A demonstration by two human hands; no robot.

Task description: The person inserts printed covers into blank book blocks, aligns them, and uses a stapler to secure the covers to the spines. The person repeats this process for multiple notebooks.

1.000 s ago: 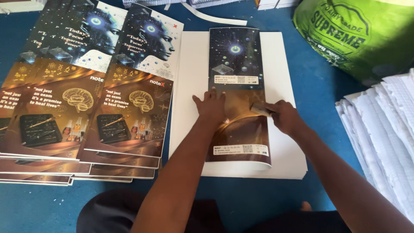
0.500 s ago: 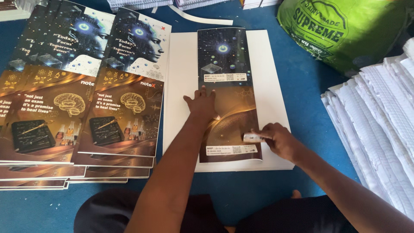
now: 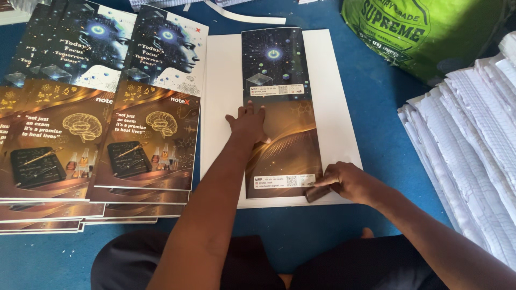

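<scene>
Cover (image 3: pixel 279 115): long printed strip, dark starry top half, golden-brown lower half, white label patches; lies flat, folded over white sheet (image 3: pixel 336 107) on blue floor. Small dark block (image 3: pixel 317 192) pressed at cover's lower right corner.

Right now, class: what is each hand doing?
Left hand: open, flat on the printed cover.
Right hand: closed on a small dark tool.

Both arms are bare to the elbow, no sleeves showing; dark trousers (image 3: pixel 344 268) cover the legs; one bare toe (image 3: pixel 367 233) peeks out.
</scene>
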